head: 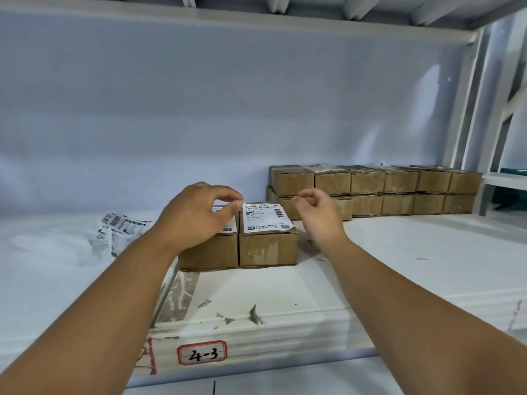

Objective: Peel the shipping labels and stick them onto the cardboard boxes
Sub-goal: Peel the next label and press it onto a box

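A white shelf [399, 266], scuffed and torn [253, 313] near its front edge, carries a red-bordered tag [202, 352] marked "4-3" on that edge, with a pale back panel [199, 109] behind, a grey upper shelf [256, 12] overhead and a white post [467, 109] at right.

Labelled boxes [239, 238] before stacked boxes [399, 189]

"4-3" on shelf-edge tag [202, 353] (red-bordered)
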A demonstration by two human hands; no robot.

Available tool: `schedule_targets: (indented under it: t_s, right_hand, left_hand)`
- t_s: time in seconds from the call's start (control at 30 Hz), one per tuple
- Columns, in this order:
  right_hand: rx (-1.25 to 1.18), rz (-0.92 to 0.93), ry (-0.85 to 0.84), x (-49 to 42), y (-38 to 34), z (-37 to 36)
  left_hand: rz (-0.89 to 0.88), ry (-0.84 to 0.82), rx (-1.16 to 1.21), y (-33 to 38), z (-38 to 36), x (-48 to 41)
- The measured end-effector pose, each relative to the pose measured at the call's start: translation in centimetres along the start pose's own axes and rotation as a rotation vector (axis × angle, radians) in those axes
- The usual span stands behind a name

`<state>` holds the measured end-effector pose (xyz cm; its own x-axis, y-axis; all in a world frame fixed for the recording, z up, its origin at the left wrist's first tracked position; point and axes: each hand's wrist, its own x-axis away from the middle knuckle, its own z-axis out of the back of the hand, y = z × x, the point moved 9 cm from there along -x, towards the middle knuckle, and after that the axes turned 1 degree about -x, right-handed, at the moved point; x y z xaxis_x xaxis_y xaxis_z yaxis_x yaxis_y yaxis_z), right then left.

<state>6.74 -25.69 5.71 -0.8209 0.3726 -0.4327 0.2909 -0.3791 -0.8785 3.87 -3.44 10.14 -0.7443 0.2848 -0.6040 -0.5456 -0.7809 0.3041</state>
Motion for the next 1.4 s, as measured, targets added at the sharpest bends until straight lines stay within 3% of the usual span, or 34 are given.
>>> schedule_targets:
  t_s: [0.1, 0.23, 0.4, 0.53, 0.7, 1.03, 1.2, 1.4]
  right_hand:
    - [0.309, 0.149, 0.213, -1.4, -0.9, 1.4]
    - [0.717, 0.392, 0.140, -3.9, -4.8, -1.3]
    - [0.944, 0.255, 0.060, -7.4, -3.4, -4.4]
    - [0.950, 0.163, 0.082, -8.9, -2.3, -5.0]
    - [0.946, 0.203, 0.121, -8.8, -2.8, -5.2]
    - [0.371, 0.302, 0.294, -3.5, -5.6, 0.0]
    - [0.290, 0.291, 0.306, 1.4, -5.5, 3.5]
    - [0.421, 0.249, 0.273, 5.6, -4.6, 5.7]
  left_hand:
    - [-0.046, -0.118, -0.011, 0.9, -1.4, 0.2]
    - [-0.052, -0.243, -0.068, 0.6, -3.0, 0.2]
    - [-0.039, -0.241, -0.013, 0.5, -2.9, 0.1]
    - [-0.038, -0.236, -0.021, 0.5, -3.0, 0.0]
    - [-0.057, -0.231, -0.044, 0.6, -3.0, -0.1]
    - [-0.103, -0.178, -0.177, 1.5, -2.6, 0.2]
    - [-0.141, -0.022, -0.294, 2.7, -2.1, 0.5]
    - [-0.260, 0.223, -0.398, 4.9, -1.0, 2.6]
